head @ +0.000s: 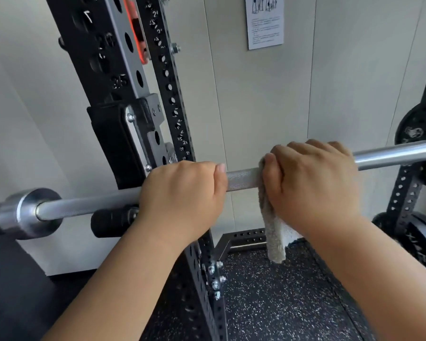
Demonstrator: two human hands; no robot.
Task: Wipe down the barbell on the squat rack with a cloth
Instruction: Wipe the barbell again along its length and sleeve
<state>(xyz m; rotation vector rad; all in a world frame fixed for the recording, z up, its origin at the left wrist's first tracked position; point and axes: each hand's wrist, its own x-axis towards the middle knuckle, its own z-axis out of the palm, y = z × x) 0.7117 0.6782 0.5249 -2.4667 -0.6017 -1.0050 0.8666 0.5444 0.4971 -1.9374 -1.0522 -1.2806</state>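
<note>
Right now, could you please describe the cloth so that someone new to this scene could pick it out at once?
Find the steel barbell running across the black rack. On it, the right hand grips a cloth draped over the bar, one end hanging down below the hand. It is the only soft, fuzzy, pale grey thing among hard metal.

Light: bright, soft, even; source outside your frame. Wall pale, uniformly lit, shadows faint and soft-edged. Glare: white streak along top of barbell, strongest on smooth right stretch and on left collar. Cloth grey in shaded fold, white where light hits. Distortion: your wide lens tips rack post into lean, curves wall seams near edges. Focus: overall slightly soft, compression smear; print on sheet unreadable; floor speckle reasonably crisp.
</note>
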